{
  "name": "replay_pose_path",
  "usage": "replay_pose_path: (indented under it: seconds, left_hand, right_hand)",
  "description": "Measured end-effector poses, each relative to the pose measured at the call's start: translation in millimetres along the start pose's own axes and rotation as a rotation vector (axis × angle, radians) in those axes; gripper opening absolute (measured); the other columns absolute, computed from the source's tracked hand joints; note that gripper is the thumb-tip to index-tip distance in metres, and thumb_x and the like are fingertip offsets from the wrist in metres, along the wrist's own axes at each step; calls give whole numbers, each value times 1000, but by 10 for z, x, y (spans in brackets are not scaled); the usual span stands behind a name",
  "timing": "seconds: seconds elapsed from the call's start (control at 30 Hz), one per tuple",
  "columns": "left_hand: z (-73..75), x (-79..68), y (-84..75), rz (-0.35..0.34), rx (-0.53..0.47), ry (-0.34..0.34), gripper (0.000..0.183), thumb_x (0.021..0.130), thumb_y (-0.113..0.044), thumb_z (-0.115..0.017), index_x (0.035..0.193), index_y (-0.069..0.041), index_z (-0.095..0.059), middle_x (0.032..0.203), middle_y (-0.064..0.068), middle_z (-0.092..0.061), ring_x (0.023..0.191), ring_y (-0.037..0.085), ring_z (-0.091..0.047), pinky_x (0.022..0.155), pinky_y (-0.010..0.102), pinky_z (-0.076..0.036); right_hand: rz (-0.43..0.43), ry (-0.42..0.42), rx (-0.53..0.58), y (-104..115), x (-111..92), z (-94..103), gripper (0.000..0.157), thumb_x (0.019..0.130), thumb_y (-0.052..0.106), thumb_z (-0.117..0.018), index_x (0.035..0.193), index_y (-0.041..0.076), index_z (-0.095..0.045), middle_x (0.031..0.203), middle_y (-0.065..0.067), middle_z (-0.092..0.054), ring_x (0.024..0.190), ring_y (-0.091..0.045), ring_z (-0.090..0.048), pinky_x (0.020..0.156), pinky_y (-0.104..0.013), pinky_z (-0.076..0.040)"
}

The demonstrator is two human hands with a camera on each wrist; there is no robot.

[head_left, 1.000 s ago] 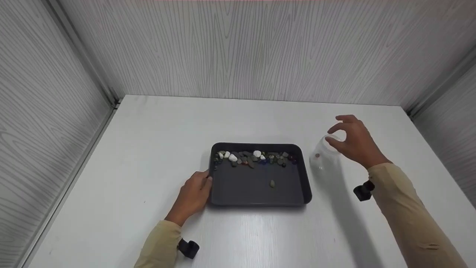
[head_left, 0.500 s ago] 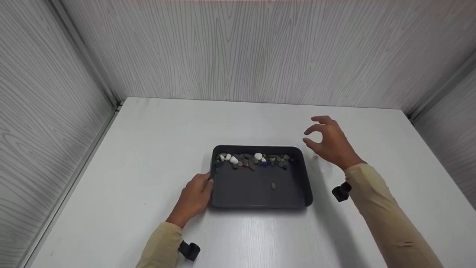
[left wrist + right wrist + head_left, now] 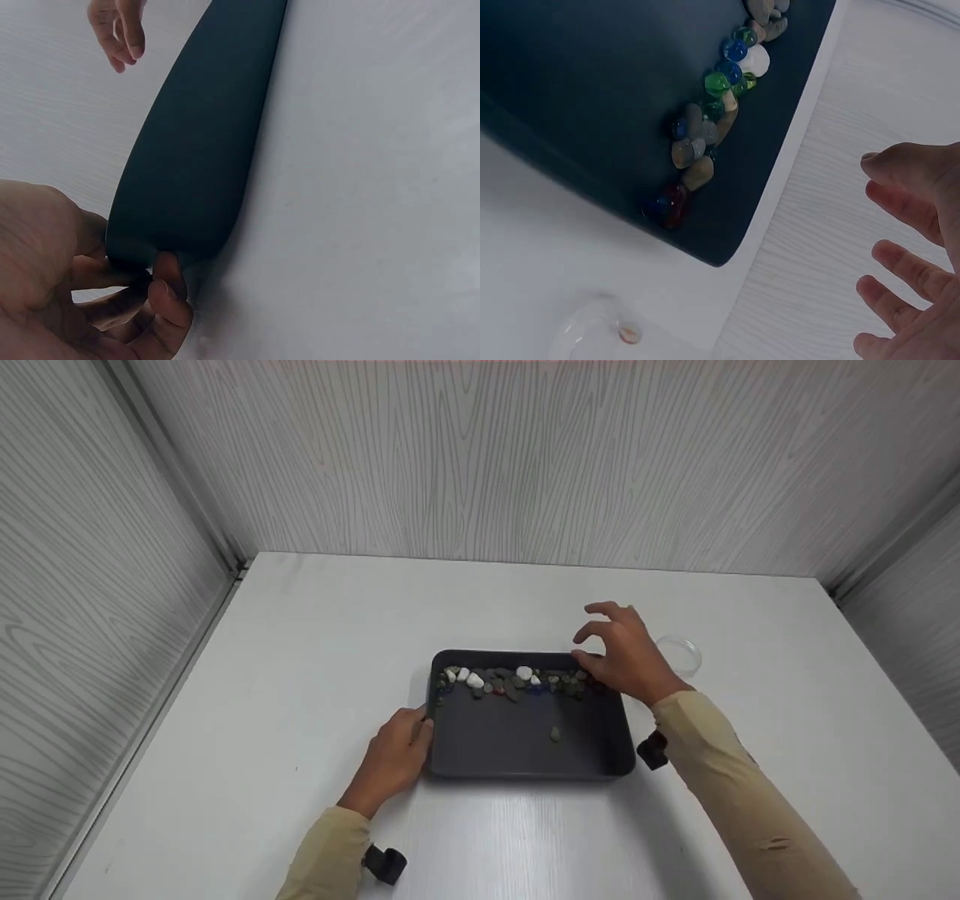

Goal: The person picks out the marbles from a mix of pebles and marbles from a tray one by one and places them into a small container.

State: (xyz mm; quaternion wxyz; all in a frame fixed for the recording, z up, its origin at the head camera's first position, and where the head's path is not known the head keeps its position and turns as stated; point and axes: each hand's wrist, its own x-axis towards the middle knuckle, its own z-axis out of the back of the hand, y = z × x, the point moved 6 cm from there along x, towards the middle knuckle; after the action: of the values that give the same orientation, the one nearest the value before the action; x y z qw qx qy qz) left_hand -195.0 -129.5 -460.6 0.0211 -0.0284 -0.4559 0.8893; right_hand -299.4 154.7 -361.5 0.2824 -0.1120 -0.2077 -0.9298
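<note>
A dark rectangular tray [image 3: 495, 750] lies on the white table. Stones and glass marbles [image 3: 716, 82] in white, grey, blue, green and red crowd along its far side. One greenish stone [image 3: 555, 733] lies apart on the bare tray bottom. My left hand [image 3: 392, 754] grips the tray's left side, fingers curled at the corner in the left wrist view. Over the tray's far right corner hovers my right hand [image 3: 619, 652], fingers spread and bent with nothing between them. Just right of it stands a clear jar [image 3: 679, 656], partly hidden by the hand and sleeve.
A small reddish stone [image 3: 628, 332] shows at the clear jar in the right wrist view. Pale wood-grain panels [image 3: 480, 457] rise behind the table and at both sides. A black wrist camera [image 3: 652, 750] hangs under the right sleeve.
My right hand has moved left from over the clear jar to the tray's far right corner, uncovering the jar's rim. My left hand stays at the tray's left side.
</note>
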Motion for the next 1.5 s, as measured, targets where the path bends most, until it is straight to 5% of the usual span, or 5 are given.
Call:
replay_pose_path:
  seconds: [0.7, 1.1, 1.5]
  left_hand:
    - [-5, 1, 21, -11, 3, -21, 43, 108, -15, -47, 143, 9, -50, 129, 19, -60, 128, 36, -54, 108, 54, -41]
    - [-15, 10, 18, -10, -10, 1, 42, 109, -16, -46, 144, 7, -50, 128, 18, -61, 126, 36, -55, 107, 55, -41]
    - [10, -8, 10, 8, 10, -11, 44, 109, -17, -46, 143, 10, -49, 131, 19, -60, 129, 37, -53, 108, 54, -41]
  right_hand:
    - [73, 75, -3, 214, 91, -601, 12, 85, 9, -82, 91, 1, -78, 126, -24, -63, 125, -37, -55, 108, -63, -34]
    - [57, 180, -64, 252, 105, -736, 15, 85, 12, -82, 95, 2, -78, 128, -23, -63, 126, -37, -53, 103, -57, -36]
    - [-4, 273, -51, 200, 130, -822, 13, 88, 13, -80, 99, 6, -80, 134, -23, -59, 128, -43, -51, 113, -66, -26]
